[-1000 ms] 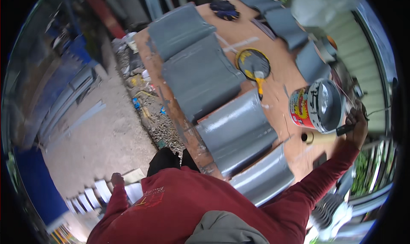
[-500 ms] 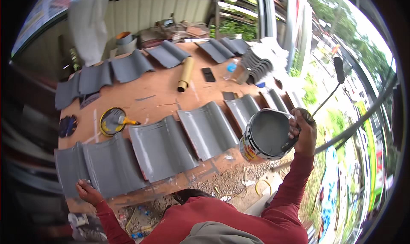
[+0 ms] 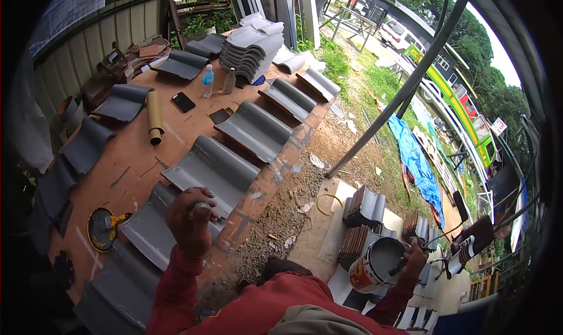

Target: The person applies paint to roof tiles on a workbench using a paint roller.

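Note:
My right hand (image 3: 415, 256) is closed at the rim of a paint bucket (image 3: 362, 275) holding grey paint, out to the right. It also grips the handle of a small paint roller (image 3: 459, 206), whose dark head points up and away on a thin wire. My left hand (image 3: 190, 220) is raised over the near row of grey roof tiles (image 3: 211, 165), its fingers curled in; whatever is inside them, if anything, is hidden. Near it on the wooden table (image 3: 141, 159) lies a round paint-smeared lid (image 3: 101, 232) with a yellow-handled brush (image 3: 120, 219).
A cardboard tube (image 3: 155, 117), a phone (image 3: 183, 102) and two bottles (image 3: 208, 80) are among the tiles. A tile stack (image 3: 249, 48) stands at the far end. Right of the table are gravel, more stacked tiles (image 3: 365, 207) and a slanting metal pole (image 3: 399, 83).
My view has swung to the right. My left hand has come up from the near tile edge over the tiles. The bucket and roller, still in my right hand, now hang farther right and lower.

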`<action>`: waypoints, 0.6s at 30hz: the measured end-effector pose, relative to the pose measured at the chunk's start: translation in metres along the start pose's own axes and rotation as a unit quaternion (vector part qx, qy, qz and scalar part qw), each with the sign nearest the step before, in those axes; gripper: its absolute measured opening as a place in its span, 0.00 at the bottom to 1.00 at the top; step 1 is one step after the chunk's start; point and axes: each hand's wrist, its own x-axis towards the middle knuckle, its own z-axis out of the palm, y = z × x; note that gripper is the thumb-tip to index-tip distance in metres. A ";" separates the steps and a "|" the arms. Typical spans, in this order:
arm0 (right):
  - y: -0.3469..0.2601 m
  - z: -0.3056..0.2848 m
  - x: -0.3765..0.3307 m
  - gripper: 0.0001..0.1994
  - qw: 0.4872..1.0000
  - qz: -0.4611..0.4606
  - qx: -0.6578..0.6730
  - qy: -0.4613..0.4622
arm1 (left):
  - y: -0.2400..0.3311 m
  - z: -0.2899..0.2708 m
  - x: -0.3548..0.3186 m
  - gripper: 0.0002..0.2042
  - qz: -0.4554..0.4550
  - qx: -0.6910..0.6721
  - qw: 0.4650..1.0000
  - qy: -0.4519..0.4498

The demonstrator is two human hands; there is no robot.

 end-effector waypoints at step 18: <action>0.096 -0.149 0.061 0.09 0.962 0.147 0.119 0.199 | 0.052 0.328 0.047 0.07 0.221 -0.402 0.831 -0.314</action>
